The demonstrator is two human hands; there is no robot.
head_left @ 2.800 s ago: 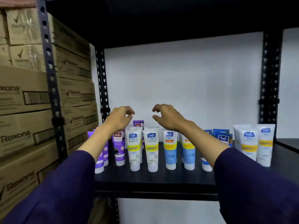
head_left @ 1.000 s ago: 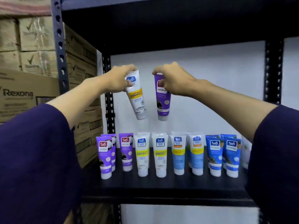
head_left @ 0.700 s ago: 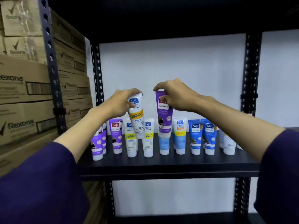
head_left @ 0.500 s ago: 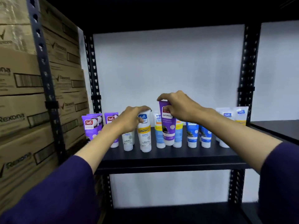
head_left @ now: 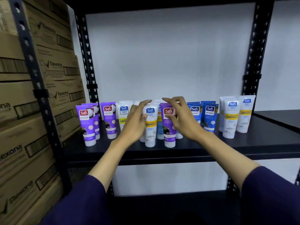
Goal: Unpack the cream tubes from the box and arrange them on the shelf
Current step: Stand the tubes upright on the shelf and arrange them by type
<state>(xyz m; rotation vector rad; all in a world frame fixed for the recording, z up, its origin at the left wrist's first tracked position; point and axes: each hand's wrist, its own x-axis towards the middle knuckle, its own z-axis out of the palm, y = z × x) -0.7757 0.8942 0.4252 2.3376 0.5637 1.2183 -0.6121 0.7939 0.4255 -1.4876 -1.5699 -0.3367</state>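
Observation:
A white and yellow Vitamin C tube (head_left: 150, 127) and a purple tube (head_left: 169, 127) stand side by side, cap down, at the front of the black shelf (head_left: 162, 151). My left hand (head_left: 136, 122) hovers just left of the white tube with fingers spread, thumb near its top. To the right of the purple tube is my right hand (head_left: 181, 120), fingers apart and partly covering it. Neither hand grips a tube. Behind stand rows of purple tubes (head_left: 87, 124), blue tubes (head_left: 209, 117) and white tubes (head_left: 230, 119).
Stacked Rexona cartons (head_left: 19, 111) fill the rack to the left behind a perforated black upright (head_left: 37, 88). A white wall (head_left: 162, 54) backs the shelf. Another upright (head_left: 253, 62) stands at the right, with a neighbouring shelf (head_left: 279, 117) beyond it.
Both hands brought the white tube and the purple tube down from the air, stood them at the shelf's front and let go; the fingers are now spread.

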